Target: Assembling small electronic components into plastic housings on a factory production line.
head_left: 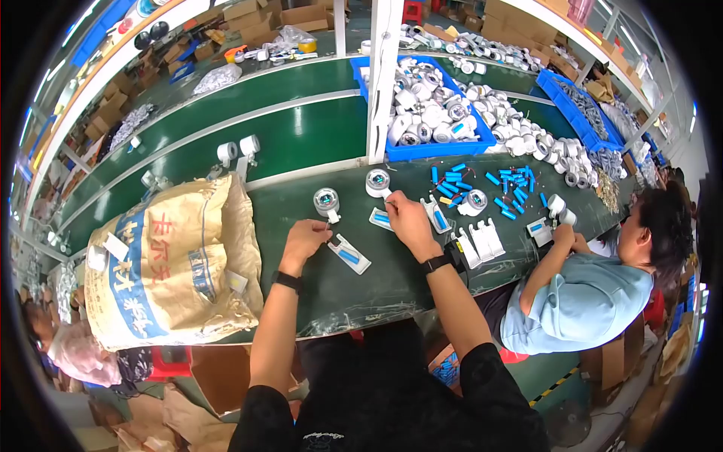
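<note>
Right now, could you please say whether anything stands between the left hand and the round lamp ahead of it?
Nothing visible does: the left hand is at the near side of the lamp, and the white case lies to the hand's right.

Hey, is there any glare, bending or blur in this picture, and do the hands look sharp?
Head view: a pale glare on the green conveyor belt, whose long edges bow with the fisheye; black vignetting fills the corners; the background softens toward the rim; the left hand and right hand look fairly sharp, though fine detail at the fingertips is too small to judge.
</note>
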`<state>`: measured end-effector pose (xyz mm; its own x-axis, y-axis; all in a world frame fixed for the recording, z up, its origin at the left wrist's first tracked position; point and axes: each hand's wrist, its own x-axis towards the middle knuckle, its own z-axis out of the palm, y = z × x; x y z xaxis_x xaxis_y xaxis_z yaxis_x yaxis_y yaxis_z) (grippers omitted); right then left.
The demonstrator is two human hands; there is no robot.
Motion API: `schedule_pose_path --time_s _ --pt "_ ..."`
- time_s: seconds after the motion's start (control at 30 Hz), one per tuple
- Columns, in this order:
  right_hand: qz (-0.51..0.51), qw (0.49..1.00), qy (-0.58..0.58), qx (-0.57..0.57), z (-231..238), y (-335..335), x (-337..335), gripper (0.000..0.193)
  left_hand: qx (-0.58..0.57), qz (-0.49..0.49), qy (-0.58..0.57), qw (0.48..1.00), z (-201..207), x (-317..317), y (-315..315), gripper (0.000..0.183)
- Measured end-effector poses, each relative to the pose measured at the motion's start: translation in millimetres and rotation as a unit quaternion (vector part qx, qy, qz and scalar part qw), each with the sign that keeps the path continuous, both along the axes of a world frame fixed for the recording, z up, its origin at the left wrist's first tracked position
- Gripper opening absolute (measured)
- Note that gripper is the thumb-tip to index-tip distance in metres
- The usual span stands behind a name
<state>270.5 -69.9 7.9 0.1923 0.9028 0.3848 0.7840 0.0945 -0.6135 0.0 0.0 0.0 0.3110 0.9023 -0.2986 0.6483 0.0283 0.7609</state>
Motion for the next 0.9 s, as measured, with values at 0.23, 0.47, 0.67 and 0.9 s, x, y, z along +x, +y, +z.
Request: schedule_pose_path --time_s 0.23,0.47,0.67,0.9 --pt "0.003 0.994 0.108 -0.030 5.6 6.5 -1.4 0.015 -0.113 0.027 -0.232 0.966 12.1 -12.9 4.5 0.030" --pt "0.011 0.922 0.375 -0.095 8.9 20.1 -2.9 0.014 -0.314 0.016 -0.345 0.884 27.0 -31.2 16.4 0.044" --pt "0.017 0.918 0.383 -0.102 28.3 24.9 -15.9 0.015 -0.308 0.025 -0.395 0.865 16.6 -38.5 23.5 0.044" --pt "0.031 0.921 0.379 -0.088 32.2 27.5 -18.0 0.015 -0.275 0.055 -0.413 0.866 5.2 5.7 -0.7 0.039"
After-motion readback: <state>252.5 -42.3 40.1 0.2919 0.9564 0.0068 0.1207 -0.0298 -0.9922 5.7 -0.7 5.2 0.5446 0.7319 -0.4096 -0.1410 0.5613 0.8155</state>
